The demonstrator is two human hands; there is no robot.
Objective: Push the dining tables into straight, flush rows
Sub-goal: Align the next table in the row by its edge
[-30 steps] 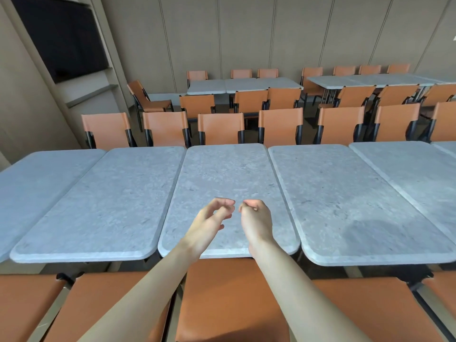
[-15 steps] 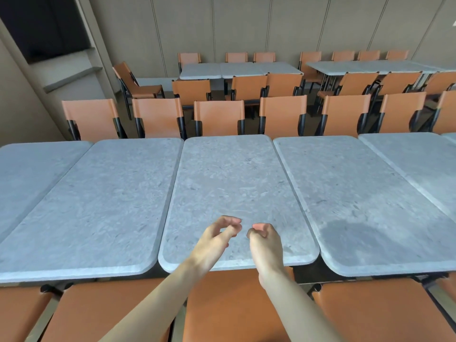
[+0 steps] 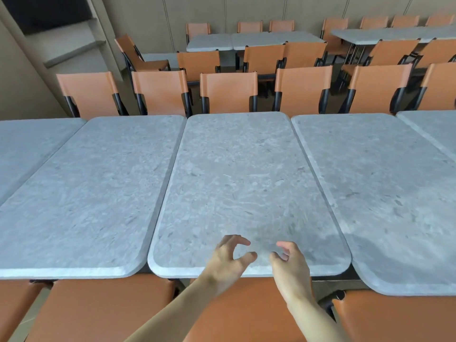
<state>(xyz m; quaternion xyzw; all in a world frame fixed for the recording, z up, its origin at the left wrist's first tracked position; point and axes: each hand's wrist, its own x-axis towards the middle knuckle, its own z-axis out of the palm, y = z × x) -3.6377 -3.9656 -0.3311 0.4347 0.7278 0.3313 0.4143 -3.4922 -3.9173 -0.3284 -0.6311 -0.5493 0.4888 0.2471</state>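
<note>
Head view: row of grey stone-look tables runs across the middle of the frame. Middle table [image 3: 237, 183] sits centre frame; left table [image 3: 88, 188] lies just beside it at frame left, right table [image 3: 385, 193] just beside it at frame right. Thin dark seams show between the long sides. The near edge of the right table sits lower in the frame than the near edge of the middle table; the left and middle near edges are close to level.

Left hand [image 3: 225, 261] at lower centre, over the near edge of the middle table, fingers loosely curled, thumb and forefinger apart, holding nothing. Right hand [image 3: 290, 264] just beside it to the right, fingers likewise loosely curled, holding nothing. Cannot tell whether either palm touches the tabletop.

Orange chair backs [image 3: 103, 307] fill the bottom of the frame, below the tables. More orange chairs [image 3: 228, 92] line the far side of the row. Further tables [image 3: 254, 40] stand at upper centre and upper right against a panelled wall [image 3: 195, 8].
</note>
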